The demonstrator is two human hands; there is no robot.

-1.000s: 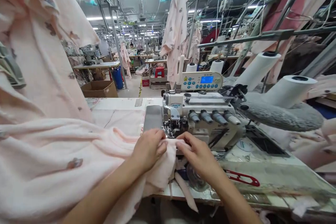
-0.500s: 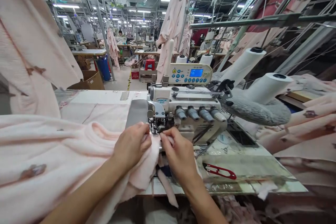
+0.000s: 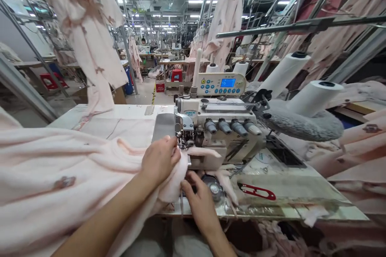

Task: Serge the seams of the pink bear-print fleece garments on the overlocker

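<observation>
A pale pink fleece garment lies across the table from the left, its edge under the presser foot of a white overlock sewing machine. My left hand rests closed on the fabric right beside the presser foot. Lower down, at the table's front edge, my right hand grips the fabric's underside with curled fingers. A narrow pink strip trails over the machine's front cover.
Red thread snips lie on the table right of my hands. White thread cones and a grey fuzzy pad stand at the right. Pink garments hang overhead and pile at the right. Other workstations stretch behind.
My right hand has dropped from beside the presser foot down to the table's front edge, under the fabric. The left hand stays at the foot. The view has shifted slightly.
</observation>
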